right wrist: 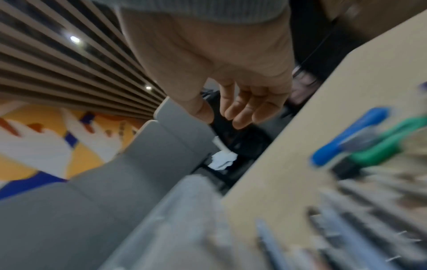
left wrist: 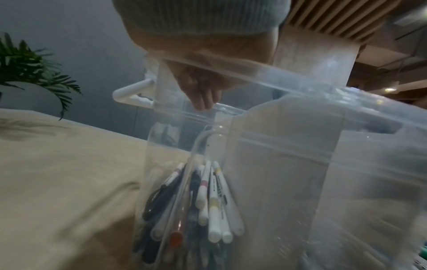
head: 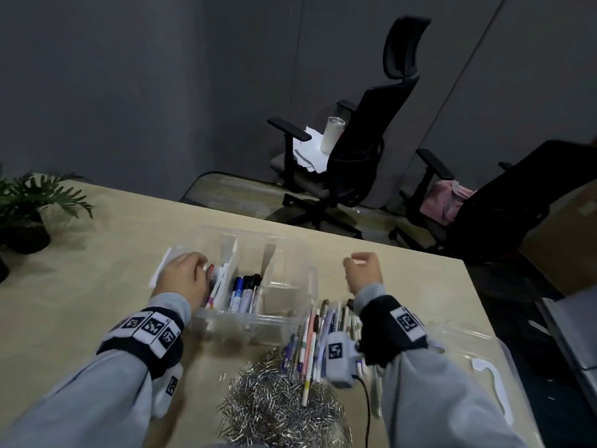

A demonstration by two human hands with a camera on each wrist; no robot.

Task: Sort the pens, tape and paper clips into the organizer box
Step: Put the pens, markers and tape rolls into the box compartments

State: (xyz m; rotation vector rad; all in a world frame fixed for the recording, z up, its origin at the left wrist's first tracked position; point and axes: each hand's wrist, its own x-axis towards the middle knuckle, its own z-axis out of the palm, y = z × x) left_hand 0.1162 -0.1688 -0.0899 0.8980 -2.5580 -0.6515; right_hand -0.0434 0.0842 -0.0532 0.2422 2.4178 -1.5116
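Note:
The clear organizer box [head: 310,276] stands mid-table. My left hand [head: 193,270] reaches into its left compartment over the pens [head: 214,291] lying there; through the box wall [left wrist: 300,164] its fingers [left wrist: 203,98] point down, straight and together, with nothing in them, above those pens [left wrist: 215,210]. Dark markers [head: 244,290] fill the middle compartment. My right hand [head: 357,261] hovers to the right of the box, and in the right wrist view this hand [right wrist: 219,118] is relaxed and empty. Loose pens [head: 318,341] and a heap of paper clips [head: 274,402] lie in front of the box. I see no tape.
The clear lid [head: 478,354] lies at the right near the table edge. A potted plant [head: 32,208] stands at the far left. Two black office chairs [head: 355,150] stand beyond the table. The box's right compartment [head: 287,297] holds nothing.

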